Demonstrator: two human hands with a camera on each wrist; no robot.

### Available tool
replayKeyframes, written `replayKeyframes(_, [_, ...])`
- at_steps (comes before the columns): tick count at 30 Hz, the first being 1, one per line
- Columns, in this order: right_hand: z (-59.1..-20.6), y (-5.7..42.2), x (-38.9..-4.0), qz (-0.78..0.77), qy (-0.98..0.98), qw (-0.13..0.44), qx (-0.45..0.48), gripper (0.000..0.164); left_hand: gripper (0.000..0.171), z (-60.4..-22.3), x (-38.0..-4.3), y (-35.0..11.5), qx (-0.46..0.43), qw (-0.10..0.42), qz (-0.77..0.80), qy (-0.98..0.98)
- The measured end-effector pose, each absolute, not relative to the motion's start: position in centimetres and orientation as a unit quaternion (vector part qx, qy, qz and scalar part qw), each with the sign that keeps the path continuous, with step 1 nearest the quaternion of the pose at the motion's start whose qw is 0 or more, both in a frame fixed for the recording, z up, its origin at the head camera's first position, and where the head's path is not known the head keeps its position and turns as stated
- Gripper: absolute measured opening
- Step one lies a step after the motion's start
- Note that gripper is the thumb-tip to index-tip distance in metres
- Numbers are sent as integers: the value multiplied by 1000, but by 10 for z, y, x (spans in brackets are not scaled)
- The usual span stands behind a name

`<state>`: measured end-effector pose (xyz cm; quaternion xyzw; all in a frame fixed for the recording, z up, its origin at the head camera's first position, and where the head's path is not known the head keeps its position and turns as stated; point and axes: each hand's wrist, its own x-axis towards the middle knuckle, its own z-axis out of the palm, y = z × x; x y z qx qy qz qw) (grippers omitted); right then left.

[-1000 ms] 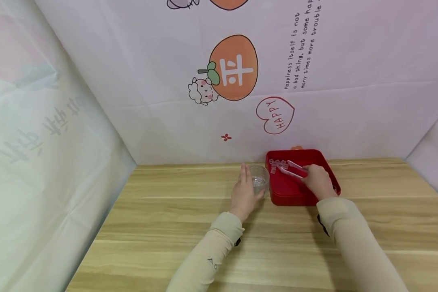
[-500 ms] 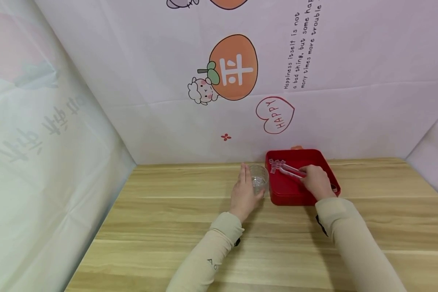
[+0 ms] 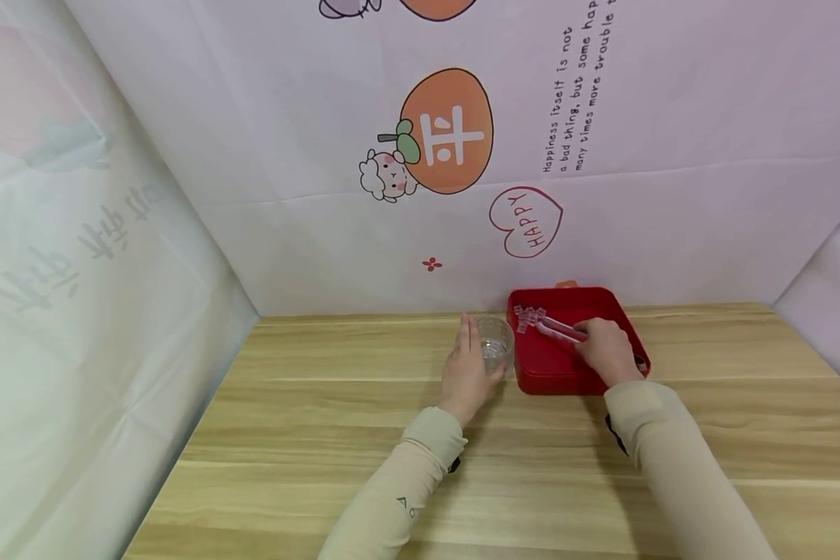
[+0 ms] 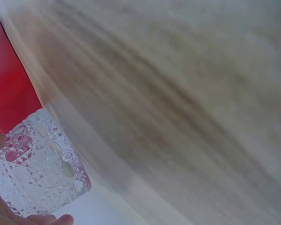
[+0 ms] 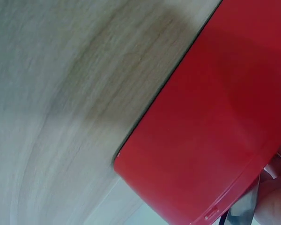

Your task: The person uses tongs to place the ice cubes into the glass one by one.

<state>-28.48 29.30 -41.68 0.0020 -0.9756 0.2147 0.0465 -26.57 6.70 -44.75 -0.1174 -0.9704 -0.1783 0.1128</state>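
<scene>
My left hand (image 3: pixel 464 377) holds a clear cut-glass cup (image 3: pixel 497 342) that stands on the table, fingers along its left side and thumb on the near right. The left wrist view shows the faceted glass cup (image 4: pixel 42 173) close up. My right hand (image 3: pixel 607 350) grips a pair of tongs (image 3: pixel 561 330) over the red tray (image 3: pixel 556 383). The tongs' arms are squeezed near together, their tips right at several small clear cubes (image 3: pixel 530 316) in the tray's left part. In the right wrist view the tray wall hides most of the tongs (image 5: pixel 243 206).
The cup stands just left of the tray, near its wall. Behind both rises a white printed sheet (image 3: pixel 364 249), and another sheet (image 3: pixel 112 327) hangs on the left. Wood-grain table (image 3: pixel 308 435) stretches out in front and to the sides. A small dark item (image 3: pixel 640 362) shows at the tray's right edge.
The tongs' arms have come together at the clear cubes; they were spread wide a second ago. My left hand and the cup have stayed in place.
</scene>
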Motion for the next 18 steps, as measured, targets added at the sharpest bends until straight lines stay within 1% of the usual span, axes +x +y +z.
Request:
replayKeyframes(3, [-415, 293, -282, 218, -975, 54, 5, 31, 93, -447, -265, 66, -119, 118, -177, -970])
replayKeyframes(11, [-407, 297, -276, 240, -968, 77, 9, 30, 93, -447, -263, 65, -118, 111, -183, -970])
replayKeyframes(14, [-403, 298, -274, 258, -963, 77, 10, 30, 92, -446, -263, 65, -115, 112, -188, -969])
replayKeyframes(18, [-395, 300, -268, 274, -959, 70, 9, 33, 93, -445, -263, 66, -114, 99, -194, -969])
